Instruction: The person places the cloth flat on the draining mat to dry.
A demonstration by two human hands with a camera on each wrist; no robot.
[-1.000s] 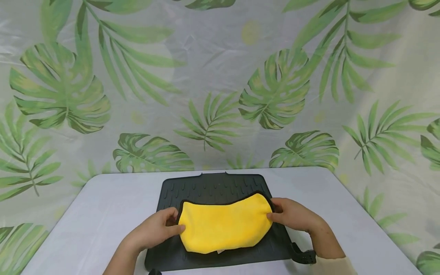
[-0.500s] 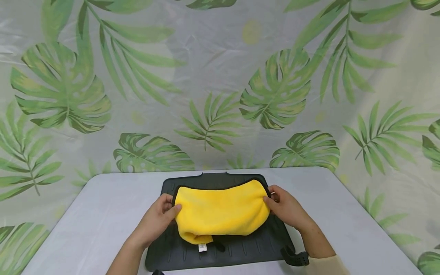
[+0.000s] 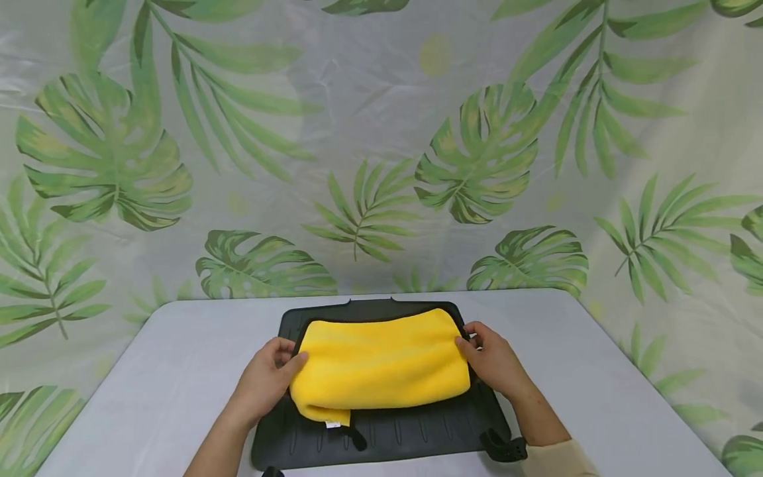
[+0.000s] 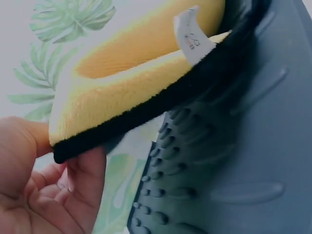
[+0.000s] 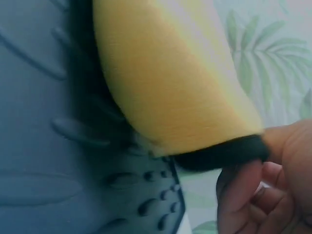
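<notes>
A yellow cleaning cloth (image 3: 381, 364) with a dark border is stretched between both hands above a black ribbed mat (image 3: 417, 437). At its left edge, my left hand (image 3: 265, 377) pinches the border between thumb and fingers. The opposite edge is pinched by my right hand (image 3: 495, 361). The cloth's lower part droops and curls under, and a white tag (image 4: 192, 36) hangs from the border in the left wrist view. Near that tag, a dark loop (image 3: 356, 437) dangles over the mat. The cloth's underside is mostly hidden in the head view.
The mat lies on a white table (image 3: 197, 358), with bare tabletop on either side of it. Behind the table hangs a leaf-patterned curtain (image 3: 381, 119). A black wristband (image 3: 503, 447) is on the right wrist.
Both hands have moved up and slightly left in the head view, carrying the cloth. Its lower edge has curled under, and the tag and dark loop have come into view.
</notes>
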